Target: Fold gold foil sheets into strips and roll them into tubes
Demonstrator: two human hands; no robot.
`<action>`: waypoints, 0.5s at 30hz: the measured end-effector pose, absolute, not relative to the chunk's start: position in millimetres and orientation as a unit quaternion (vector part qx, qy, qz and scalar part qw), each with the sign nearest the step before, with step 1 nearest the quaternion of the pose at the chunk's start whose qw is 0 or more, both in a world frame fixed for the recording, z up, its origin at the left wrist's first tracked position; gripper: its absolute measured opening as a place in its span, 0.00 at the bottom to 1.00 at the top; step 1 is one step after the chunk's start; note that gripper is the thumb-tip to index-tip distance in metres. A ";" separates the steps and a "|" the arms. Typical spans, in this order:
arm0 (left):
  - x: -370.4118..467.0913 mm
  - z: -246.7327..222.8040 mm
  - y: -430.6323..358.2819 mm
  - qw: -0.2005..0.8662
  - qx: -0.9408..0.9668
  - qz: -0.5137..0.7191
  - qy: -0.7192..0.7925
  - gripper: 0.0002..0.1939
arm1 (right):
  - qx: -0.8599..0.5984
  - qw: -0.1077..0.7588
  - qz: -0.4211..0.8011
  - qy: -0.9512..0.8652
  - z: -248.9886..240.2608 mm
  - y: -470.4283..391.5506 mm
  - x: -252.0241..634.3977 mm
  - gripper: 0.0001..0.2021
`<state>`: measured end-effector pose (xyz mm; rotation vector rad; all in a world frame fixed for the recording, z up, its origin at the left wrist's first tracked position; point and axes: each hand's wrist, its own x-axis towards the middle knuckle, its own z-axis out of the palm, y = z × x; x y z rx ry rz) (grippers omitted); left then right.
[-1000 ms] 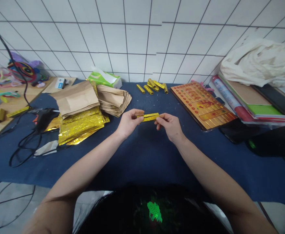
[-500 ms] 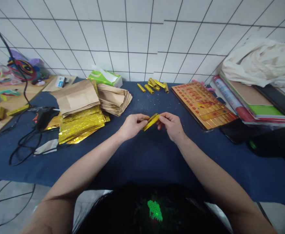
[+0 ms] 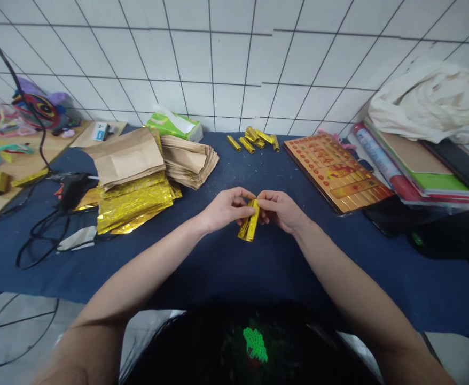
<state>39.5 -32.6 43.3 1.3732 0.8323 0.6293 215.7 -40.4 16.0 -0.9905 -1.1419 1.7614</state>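
Between my two hands is a folded strip of gold foil paper (image 3: 251, 227), held just above the blue cloth and pointing toward me, its lower end slightly gaping. My left hand (image 3: 228, 208) pinches its left side with thumb and fingers. My right hand (image 3: 278, 208) grips the upper end of the same piece with its fingertips. Beyond the hands, near the wall, lies a small heap of rolled gold paper tubes (image 3: 254, 137). To the left rest a stack of gold foil sheets (image 3: 134, 206) and brown paper sheets (image 3: 128, 158) on top of it.
A black glue gun (image 3: 72, 191) with its cord lies at the left. A green tissue pack (image 3: 174, 125) stands by the tiled wall. On the right are a gold-and-red printed pack (image 3: 336, 171), a stack of books (image 3: 430, 171) and a white cloth (image 3: 430, 107).
The gold foil piece has turned from slanting across to pointing toward me, and has come slightly closer. Both hands still hold it, with my right hand now at its upper end.
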 end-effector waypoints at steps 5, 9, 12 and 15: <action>41.3 40.2 -35.6 0.578 0.667 0.265 0.389 0.15 | -0.408 0.406 0.662 -0.480 14.0 -39.2 215.8 0.08; 39.7 33.1 -35.2 0.515 0.724 0.251 0.384 0.17 | -0.415 0.410 0.646 -0.492 13.0 -39.2 215.8 0.08; 37.8 29.7 -33.2 0.504 0.741 0.239 0.374 0.18 | -0.423 0.418 0.633 -0.496 12.7 -39.1 215.7 0.07; 37.2 29.4 -31.8 0.504 0.744 0.232 0.372 0.17 | -0.425 0.419 0.628 -0.499 12.2 -38.8 215.7 0.07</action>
